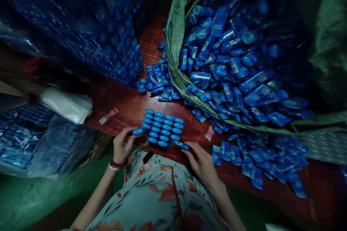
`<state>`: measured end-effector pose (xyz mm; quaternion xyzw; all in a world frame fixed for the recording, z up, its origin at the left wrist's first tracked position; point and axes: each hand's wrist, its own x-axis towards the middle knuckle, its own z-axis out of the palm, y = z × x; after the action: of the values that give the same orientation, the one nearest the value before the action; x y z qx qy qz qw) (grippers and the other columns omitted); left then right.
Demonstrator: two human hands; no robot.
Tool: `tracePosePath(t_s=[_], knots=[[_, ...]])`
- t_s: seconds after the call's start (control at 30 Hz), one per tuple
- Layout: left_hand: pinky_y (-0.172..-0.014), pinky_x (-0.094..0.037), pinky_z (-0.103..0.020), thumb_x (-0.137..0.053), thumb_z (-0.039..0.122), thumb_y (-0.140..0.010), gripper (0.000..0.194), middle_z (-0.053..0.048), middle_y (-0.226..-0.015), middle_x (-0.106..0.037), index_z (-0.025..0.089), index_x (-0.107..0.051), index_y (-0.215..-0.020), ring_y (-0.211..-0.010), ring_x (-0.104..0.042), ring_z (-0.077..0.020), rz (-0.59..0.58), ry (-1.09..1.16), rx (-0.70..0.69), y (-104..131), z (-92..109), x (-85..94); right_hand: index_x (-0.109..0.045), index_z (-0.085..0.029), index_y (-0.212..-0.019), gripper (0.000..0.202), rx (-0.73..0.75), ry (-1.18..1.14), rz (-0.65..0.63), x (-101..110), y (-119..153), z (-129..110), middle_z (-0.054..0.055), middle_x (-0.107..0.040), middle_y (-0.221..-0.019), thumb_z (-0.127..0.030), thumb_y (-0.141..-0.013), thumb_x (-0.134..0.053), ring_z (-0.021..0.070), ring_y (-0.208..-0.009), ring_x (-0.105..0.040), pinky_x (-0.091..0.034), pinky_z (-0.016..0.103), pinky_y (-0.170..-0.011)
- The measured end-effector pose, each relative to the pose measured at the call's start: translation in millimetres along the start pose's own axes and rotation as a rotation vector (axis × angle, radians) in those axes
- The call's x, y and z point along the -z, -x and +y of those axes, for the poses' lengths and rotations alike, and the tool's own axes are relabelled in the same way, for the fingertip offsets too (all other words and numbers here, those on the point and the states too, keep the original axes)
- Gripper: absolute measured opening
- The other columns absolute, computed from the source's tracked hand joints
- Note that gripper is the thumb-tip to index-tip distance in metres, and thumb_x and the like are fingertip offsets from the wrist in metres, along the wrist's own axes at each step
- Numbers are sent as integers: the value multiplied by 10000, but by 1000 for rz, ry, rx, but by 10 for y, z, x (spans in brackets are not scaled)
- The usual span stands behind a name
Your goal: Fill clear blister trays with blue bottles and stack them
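Note:
On the reddish-brown table stands a block of blue bottles [166, 127], set upright in rows with their oval tops facing up. My left hand [122, 143] pinches one blue bottle at the left side of this block, its oval top [138, 131] showing. At the near right corner, my right hand [200, 158] has its fingers on another blue bottle [181, 145], which lies tilted with part of its printed side visible. The undersides of both held bottles are hidden.
A large green woven sack [176, 57] full of loose blue bottles lies open at the right. More bottles [260, 155] are spilled along the table. Wrapped stacks [108, 36] rise at the back left. A white plastic bundle [66, 105] and pink wrappers [108, 115] lie left.

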<state>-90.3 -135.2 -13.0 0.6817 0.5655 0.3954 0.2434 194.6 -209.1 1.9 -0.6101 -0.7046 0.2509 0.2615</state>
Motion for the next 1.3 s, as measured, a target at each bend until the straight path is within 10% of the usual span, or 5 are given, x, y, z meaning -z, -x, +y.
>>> tracePosePath(t_s=[0.3, 0.8, 1.0, 1.3], knots=[[-759, -532, -286, -365, 151, -905, 346, -131, -1008, -641, 167, -505, -1221, -905, -624, -183, -304, -158, -495, -46, -398, -23, -559, -153, -1106, 338, 206, 590, -52, -192, -121, -124, 78, -592, -844, -49, -837, -383, 191, -776, -546, -446, 309, -725], [-700, -517, -247, -369, 135, -898, 307, -93, -897, -631, 172, -506, -1170, -793, -623, -150, -333, -82, -503, -59, -498, -73, -581, -120, -895, 142, 309, 835, -436, -129, -590, -526, 91, -602, -769, -47, -813, -491, 198, -659, -577, -423, 298, -537], [-654, -494, -238, -362, 159, -916, 255, -72, -835, -591, 163, -518, -1117, -724, -578, -135, -346, -117, -475, -125, -463, -85, -575, -162, -1099, 224, 346, 656, -121, -76, -443, -299, 41, -601, -751, -208, -900, -483, 155, -646, -574, -427, 279, -600], [-828, -480, -345, -464, 358, -882, 355, -114, -1048, -570, 160, -438, -1175, -947, -569, -205, -276, -90, -192, -90, -301, 14, -617, -171, -1028, 278, -23, 390, 385, -8, -379, 399, 64, -646, -911, -300, -934, -390, 172, -865, -581, -449, 296, -813]])
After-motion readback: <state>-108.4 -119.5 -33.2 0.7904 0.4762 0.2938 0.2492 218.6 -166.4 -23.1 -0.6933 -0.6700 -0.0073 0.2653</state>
